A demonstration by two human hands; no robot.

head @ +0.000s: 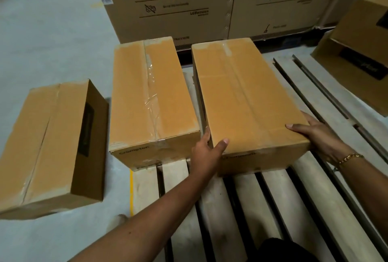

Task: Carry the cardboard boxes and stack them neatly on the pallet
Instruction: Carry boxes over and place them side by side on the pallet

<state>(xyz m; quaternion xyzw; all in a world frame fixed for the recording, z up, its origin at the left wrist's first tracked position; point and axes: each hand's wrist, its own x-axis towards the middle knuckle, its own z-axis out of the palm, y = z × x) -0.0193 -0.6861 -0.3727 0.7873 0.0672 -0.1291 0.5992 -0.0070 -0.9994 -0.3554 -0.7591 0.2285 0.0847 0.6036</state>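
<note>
- On the wooden pallet (279,198), two long cardboard boxes lie side by side, lengthwise away from the person, with a narrow gap between them.
- The held box (245,93) is the one on the right. Its top is plain brown with a faint seam, and printed lettering on its near end is too blurred to read.
- The left hand (206,152) grips the near left corner of this box, with the thumb (222,144) pressed flat on the top face and the fingers reaching down into the gap along its left side.
- The right hand (315,133) clasps the near right corner, thumb on top and the other fingers wrapped down the right side; a gold bracelet (348,158) circles that wrist.
- Whether the near end of the held box sits fully on the slats or is slightly raised cannot be told.
- The taped box (147,97) lies just left of it at the pallet's left edge, with wrinkled clear tape along its top seam and "Crompton" on its near end.
- A third box, the floor box (48,142), lies off the pallet on the grey floor (52,41) to the left.
- Large printed cartons (174,3) stand behind the pallet, and more brown boxes (361,62) are at the far right.
</note>
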